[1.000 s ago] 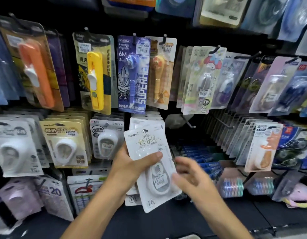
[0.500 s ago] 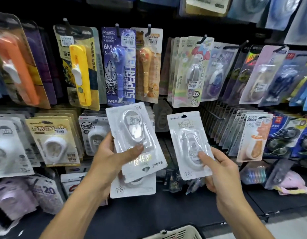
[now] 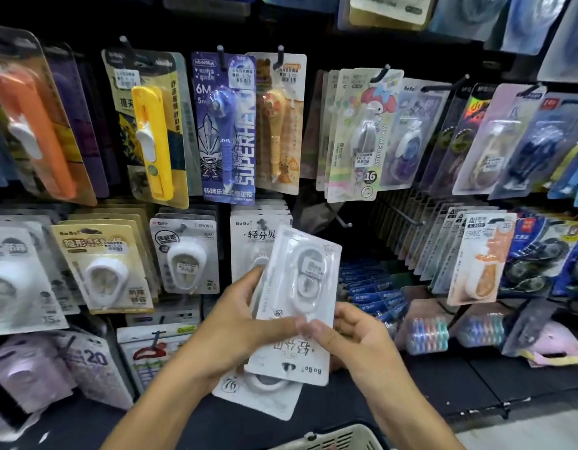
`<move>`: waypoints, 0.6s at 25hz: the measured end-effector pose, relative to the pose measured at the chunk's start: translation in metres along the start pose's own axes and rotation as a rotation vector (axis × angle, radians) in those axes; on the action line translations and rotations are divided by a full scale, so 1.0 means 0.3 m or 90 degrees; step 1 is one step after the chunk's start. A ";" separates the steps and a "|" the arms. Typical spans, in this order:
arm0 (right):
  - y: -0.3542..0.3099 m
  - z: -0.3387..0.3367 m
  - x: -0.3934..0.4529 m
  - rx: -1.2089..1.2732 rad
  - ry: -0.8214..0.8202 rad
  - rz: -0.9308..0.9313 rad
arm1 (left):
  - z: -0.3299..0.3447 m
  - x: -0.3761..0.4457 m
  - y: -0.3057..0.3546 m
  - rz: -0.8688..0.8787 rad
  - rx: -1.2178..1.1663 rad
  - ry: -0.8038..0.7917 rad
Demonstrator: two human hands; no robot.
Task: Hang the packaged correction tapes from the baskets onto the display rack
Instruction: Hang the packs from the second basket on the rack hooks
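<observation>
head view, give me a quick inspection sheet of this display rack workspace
surface: display rack with black pegs, one bare peg right of centre
job's things: upside-down white correction tape pack on top of a small stack; matching packs hang behind
clutter: yellow pack, blue superhero pack, loose tape rolls
grippers: left hand grips the stack; right hand pinches the top pack
cables: nothing seen
surroundings: basket rim at bottom edge

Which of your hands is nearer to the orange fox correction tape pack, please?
Right. The right hand is nearer the orange fox correction tape pack, which hangs up to its right; the left hand lies farther left.
</observation>
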State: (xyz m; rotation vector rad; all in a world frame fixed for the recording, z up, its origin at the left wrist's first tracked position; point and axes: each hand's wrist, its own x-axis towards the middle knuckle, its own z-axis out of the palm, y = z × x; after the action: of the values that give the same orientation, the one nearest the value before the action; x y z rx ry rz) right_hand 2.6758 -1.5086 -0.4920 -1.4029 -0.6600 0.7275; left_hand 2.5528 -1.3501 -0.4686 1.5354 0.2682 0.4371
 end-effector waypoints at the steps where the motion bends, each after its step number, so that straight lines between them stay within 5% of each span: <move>1: -0.001 0.010 0.001 0.009 0.001 -0.014 | -0.008 0.000 0.004 -0.018 0.006 -0.013; 4: -0.035 -0.046 0.024 0.034 0.062 -0.094 | -0.036 -0.017 0.032 -0.096 0.042 -0.124; 7: -0.075 -0.110 0.027 -0.023 -0.045 -0.127 | -0.035 -0.033 0.045 -0.116 0.148 -0.186; 12: -0.085 -0.175 0.029 -0.086 -0.045 -0.001 | -0.028 -0.023 0.044 -0.050 0.180 0.008; 15: -0.096 -0.214 0.012 -0.198 -0.148 0.103 | -0.033 -0.020 0.044 -0.047 0.109 0.042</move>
State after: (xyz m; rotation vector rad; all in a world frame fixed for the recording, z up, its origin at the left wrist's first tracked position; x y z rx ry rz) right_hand 2.7297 -1.5468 -0.4675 -1.6853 -0.8755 0.9569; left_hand 2.5416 -1.3441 -0.4563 1.6746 0.4216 0.4152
